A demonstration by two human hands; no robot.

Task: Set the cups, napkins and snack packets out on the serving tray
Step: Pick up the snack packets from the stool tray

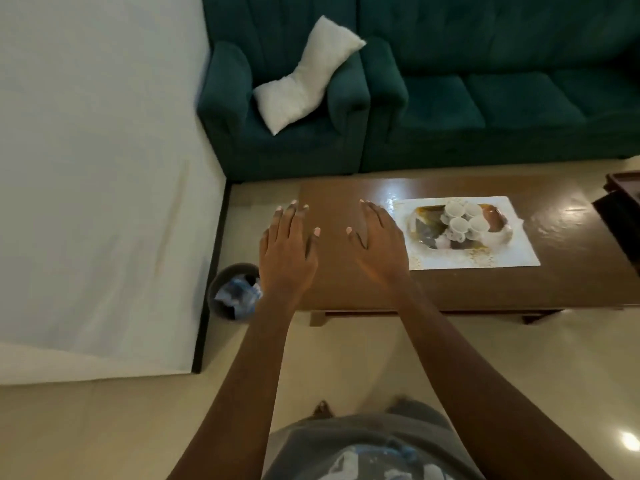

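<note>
On the brown coffee table (450,289) lies a white mat (512,251) with an oval patterned serving tray (427,225) on it. Several small white cups (462,218) stand clustered on the tray, and a pale item, perhaps a napkin or packet (498,237), lies at its right end. My left hand (289,245) is held flat, fingers spread, over the table's left end. My right hand (379,239) is flat beside it, just left of the mat. Both hold nothing.
A small dark bin (233,292) with crumpled blue and white wrappers stands on the floor left of the table. A teal armchair (284,133) with a white cushion (304,76) and a teal sofa (502,109) stand behind the table. A dark object (623,188) pokes in at right.
</note>
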